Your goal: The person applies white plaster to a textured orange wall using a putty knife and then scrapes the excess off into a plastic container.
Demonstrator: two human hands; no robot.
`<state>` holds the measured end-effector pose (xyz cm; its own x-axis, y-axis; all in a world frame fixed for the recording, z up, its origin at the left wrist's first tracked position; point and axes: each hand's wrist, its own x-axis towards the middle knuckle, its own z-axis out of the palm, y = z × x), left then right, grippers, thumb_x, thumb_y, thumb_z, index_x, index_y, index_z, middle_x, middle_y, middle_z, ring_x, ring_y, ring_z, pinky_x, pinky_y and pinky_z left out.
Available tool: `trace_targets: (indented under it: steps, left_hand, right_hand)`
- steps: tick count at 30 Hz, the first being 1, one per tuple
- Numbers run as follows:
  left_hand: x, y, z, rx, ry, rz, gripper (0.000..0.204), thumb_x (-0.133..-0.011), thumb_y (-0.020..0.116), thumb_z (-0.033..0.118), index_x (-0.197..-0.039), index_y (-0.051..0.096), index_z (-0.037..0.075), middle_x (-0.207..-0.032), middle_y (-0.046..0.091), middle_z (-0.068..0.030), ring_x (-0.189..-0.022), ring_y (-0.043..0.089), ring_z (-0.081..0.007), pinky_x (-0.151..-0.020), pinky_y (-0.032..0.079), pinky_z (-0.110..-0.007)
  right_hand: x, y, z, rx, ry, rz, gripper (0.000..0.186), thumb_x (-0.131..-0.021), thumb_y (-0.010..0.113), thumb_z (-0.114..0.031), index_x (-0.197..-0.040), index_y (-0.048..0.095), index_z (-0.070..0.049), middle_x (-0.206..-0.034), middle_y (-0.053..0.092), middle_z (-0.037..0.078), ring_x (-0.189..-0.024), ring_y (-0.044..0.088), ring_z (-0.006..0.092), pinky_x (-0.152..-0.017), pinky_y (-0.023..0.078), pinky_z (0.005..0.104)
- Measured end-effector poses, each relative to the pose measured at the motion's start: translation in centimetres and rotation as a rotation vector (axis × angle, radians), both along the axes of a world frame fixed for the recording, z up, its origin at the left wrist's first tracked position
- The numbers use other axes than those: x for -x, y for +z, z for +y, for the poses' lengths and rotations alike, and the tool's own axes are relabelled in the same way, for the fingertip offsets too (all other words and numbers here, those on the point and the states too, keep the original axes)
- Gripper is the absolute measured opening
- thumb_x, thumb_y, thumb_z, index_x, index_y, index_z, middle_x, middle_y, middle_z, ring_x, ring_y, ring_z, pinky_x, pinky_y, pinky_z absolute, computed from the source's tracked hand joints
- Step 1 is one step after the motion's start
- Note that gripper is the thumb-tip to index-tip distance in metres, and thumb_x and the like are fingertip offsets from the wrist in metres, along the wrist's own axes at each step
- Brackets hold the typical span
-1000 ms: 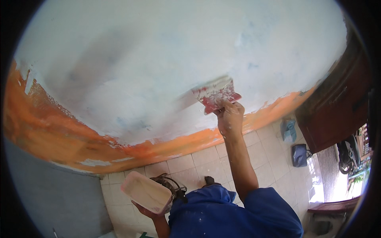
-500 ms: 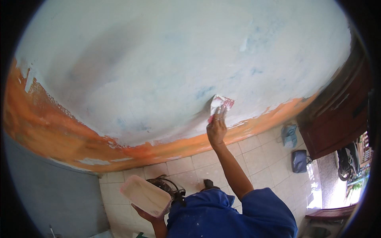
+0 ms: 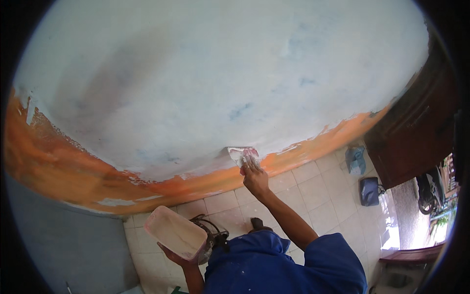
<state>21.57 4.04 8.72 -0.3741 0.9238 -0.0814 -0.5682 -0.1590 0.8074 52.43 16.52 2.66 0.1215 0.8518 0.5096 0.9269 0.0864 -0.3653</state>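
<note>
My right hand (image 3: 256, 177) grips a putty scraper (image 3: 239, 155), a flat red-and-white blade smeared with white filler. Its edge lies against the wall (image 3: 205, 108), just above where the white coat gives way to a bare orange band (image 3: 215, 182). Down at my left, a pale pink rectangular tub (image 3: 175, 231) with whitish paste inside rests in my left hand (image 3: 172, 256), whose fingers support it from below and are partly hidden by it. Bluish patches show through the white coat.
Light floor tiles (image 3: 313, 193) run along the wall's foot. A dark blue bag (image 3: 369, 191) and a light blue plastic bag (image 3: 355, 160) lie on them by a dark red door (image 3: 411, 142). A motorcycle (image 3: 429, 192) stands outside. A grey wall (image 3: 68, 235) closes off the left.
My right hand has drawn the scraper down and left along the wall, closer to the orange band. The tub has shifted slightly up and left in my left hand.
</note>
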Motion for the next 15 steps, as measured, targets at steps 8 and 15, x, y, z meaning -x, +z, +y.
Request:
trace_targets:
  steps: [8, 15]
  left_hand:
    - [2.2, -2.9, -1.3, 0.015, -0.027, -0.31, 0.065, -0.091, 0.037, 0.059, -0.139, 0.034, 0.016, -0.13, 0.047, -0.0102, -0.113, 0.052, -0.0336, -0.092, 0.046, -0.052]
    - [1.3, 0.7, -2.8, -0.014, 0.022, 0.087, 0.067, -0.09, 0.04, 0.059, -0.14, 0.031, 0.015, -0.133, 0.044, -0.0114, -0.116, 0.05, -0.0324, -0.095, 0.045, -0.051]
  right_hand:
    - [-1.8, 9.9, 0.6, -0.446, -0.295, 0.08, 0.055, -0.071, 0.054, 0.01, -0.126, 0.052, -0.001, -0.122, 0.057, 0.02, -0.108, 0.059, 0.0341, -0.079, 0.052, 0.0391]
    - [0.1, 5.7, 3.1, -0.379, -0.226, -0.107, 0.051, -0.074, 0.057, 0.003, -0.125, 0.052, -0.001, -0.126, 0.055, 0.019, -0.117, 0.053, 0.0374, -0.089, 0.049, 0.0437]
